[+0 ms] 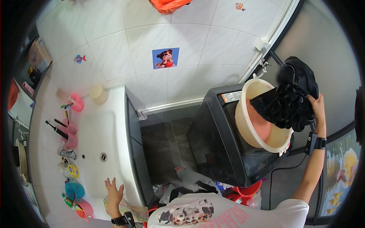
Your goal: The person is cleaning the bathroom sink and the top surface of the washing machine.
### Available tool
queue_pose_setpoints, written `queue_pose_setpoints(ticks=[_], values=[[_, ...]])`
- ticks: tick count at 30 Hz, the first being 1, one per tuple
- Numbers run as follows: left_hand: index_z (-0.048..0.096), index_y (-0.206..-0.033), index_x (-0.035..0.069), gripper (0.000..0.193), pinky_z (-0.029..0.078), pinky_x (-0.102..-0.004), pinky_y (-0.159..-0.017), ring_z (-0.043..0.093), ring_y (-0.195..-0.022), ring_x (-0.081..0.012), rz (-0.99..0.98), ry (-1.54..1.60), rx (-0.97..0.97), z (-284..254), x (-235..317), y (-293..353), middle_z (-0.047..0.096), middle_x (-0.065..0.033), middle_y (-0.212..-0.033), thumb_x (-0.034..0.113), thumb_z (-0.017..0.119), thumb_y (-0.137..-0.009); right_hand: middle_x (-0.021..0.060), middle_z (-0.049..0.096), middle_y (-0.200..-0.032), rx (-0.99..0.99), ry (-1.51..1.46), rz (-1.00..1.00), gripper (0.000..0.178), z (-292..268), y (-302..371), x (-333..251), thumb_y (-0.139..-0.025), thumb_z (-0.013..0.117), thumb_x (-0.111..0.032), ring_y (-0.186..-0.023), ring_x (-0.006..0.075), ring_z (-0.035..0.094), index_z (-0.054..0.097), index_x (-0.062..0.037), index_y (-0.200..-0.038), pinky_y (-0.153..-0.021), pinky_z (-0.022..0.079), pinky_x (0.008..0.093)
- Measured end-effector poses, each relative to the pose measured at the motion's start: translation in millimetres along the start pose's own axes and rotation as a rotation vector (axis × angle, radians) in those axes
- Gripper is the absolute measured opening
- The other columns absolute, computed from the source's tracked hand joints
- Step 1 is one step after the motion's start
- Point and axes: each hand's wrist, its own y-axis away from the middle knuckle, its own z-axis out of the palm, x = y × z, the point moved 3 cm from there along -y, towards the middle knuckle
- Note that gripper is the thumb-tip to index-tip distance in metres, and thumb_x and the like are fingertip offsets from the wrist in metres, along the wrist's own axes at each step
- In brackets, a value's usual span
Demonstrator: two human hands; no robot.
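With my right hand (318, 108) I grip a bundle of black clothing (287, 100) by its right side. The cloth hangs over a cream plastic basin (243, 117) with a pinkish bottom, and part of it dips inside the rim. Beneath the basin is a dark top-loading washing machine (216, 125). My left hand (113, 192) is over the near end of the white sink (97, 129), fingers spread, holding nothing. A pale patterned cloth (131, 211) lies by my left wrist.
Along the sink's left side stand pink cups with toothbrushes (68, 131), a faucet (67, 153), a yellow-labelled bottle (73, 171), a blue cup (74, 190) and a pink mug (84, 209). Red basins (247, 190) sit beside the machine. A tap (263, 64) is behind it; a glass panel is at right.
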Motion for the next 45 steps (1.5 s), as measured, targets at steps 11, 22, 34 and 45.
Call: queue_pose_setpoints(ticks=[11,22,34,45], values=[[0.044,-0.123,0.002,0.052,0.023,-0.0462,-0.103,0.024,-0.126,-0.0430,0.686,0.086,-0.024,-19,227,-65,0.032,-0.0261,-0.131,0.028,0.060,-0.081,0.0062,0.061,-0.084,-0.071,0.083,0.017,0.025,17,-4,25,-0.072,0.056,-0.006,-0.075,0.0139,0.055,0.056,0.0063,-0.094,-0.071,0.043,0.0259],[0.046,-0.119,0.001,0.061,0.039,-0.0380,-0.090,0.045,-0.109,-0.0209,0.578,0.821,-1.033,12,495,-67,0.048,-0.0113,-0.117,0.051,0.048,-0.085,0.0058,0.060,-0.082,-0.099,0.018,0.052,0.028,19,-10,14,-0.069,0.055,-0.003,-0.073,0.0143,0.055,0.055,0.0068,-0.095,-0.071,0.043,0.0255],[0.054,-0.091,0.002,0.017,0.052,-0.0312,-0.062,0.060,-0.069,-0.0159,0.300,1.192,-0.921,65,555,-58,0.058,-0.0051,-0.082,0.009,0.059,-0.077,0.0053,0.060,-0.083,-0.149,-0.039,0.012,0.026,29,-14,-19,-0.068,0.055,-0.002,-0.072,0.0129,0.054,0.055,0.0075,-0.092,-0.070,0.043,0.0239],[0.056,-0.099,-0.002,0.024,0.051,-0.0303,-0.068,0.061,-0.076,-0.0143,0.273,1.315,-0.619,-11,398,-49,0.062,-0.0070,-0.086,0.006,0.058,-0.076,0.0059,0.060,-0.084,-0.221,-0.350,-0.062,0.028,64,22,-96,-0.065,0.054,-0.003,-0.072,0.0138,0.056,0.057,0.0059,-0.092,-0.070,0.043,0.0247]])
